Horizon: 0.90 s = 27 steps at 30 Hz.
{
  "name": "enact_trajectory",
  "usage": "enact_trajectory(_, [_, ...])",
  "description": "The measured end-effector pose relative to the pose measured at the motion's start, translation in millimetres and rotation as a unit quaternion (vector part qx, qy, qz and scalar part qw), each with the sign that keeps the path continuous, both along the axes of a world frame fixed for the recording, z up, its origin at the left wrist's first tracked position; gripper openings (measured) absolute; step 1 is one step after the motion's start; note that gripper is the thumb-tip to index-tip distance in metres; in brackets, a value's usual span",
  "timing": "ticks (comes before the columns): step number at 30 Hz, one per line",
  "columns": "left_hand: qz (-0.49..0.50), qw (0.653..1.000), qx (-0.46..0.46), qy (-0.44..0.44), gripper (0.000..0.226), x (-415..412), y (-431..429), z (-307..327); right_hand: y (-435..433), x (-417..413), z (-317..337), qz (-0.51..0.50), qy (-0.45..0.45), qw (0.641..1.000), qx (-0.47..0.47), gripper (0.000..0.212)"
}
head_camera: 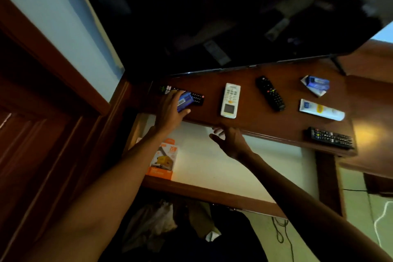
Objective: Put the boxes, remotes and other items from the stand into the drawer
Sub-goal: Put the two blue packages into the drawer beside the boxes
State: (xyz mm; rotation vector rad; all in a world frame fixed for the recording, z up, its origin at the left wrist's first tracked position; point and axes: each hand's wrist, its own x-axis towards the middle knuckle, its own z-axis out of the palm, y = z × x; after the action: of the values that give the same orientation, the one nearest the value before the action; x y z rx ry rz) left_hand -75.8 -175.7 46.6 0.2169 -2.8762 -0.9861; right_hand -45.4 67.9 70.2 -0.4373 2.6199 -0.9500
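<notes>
Left hand (170, 110) clamped on blue box (184, 101) (over a remote (194, 97)); right hand (230, 141) fingers apart.

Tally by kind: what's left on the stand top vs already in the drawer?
Stand:
Remotes: 4 (black, white, black, black)
Boxes: 2 (blue, in left hand; blue-white)
Tubes: 1
Drawer:
Boxes: 1 (orange)
Total: 8

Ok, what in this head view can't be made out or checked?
- Black remote under the left hand: the hand and blue box cover its middle.
- Blue box: print blurred, unreadable.
- Orange box in the drawer: the left forearm hides one side.
- Right hand: motion-blurred fingertips; contact with the stand edge unclear.
- TV: cut off by the top edge.
</notes>
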Motion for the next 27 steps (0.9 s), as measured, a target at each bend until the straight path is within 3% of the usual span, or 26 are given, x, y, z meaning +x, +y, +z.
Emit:
enact_trajectory(6, [0.043, 0.998, 0.04, -0.002, 0.071, -14, 17, 1, 53, -21, 17, -0.03, -0.014, 0.998, -0.047, 0.018])
enact_trajectory(12, [-0.022, 0.993, 0.105, 0.043, 0.069, -45, 76, 48, 128, -85, 51, -0.092, 0.013, 0.994, -0.062, 0.009])
enact_trajectory(19, [-0.095, 0.981, 0.169, 0.025, 0.063, -105, 191, 77, 248, -184, 47, -0.204, 0.073, 0.976, 0.001, 0.027])
enact_trajectory(23, [-0.064, 0.944, 0.321, -0.032, 0.061, -131, 239, 66, 299, -237, 34, -0.184, 0.078, 0.97, 0.138, 0.049])
enact_trajectory(27, [0.032, 0.872, 0.476, -0.11, 0.058, -148, 266, 66, 326, -271, 15, -0.112, 0.084, 0.96, 0.242, 0.073])
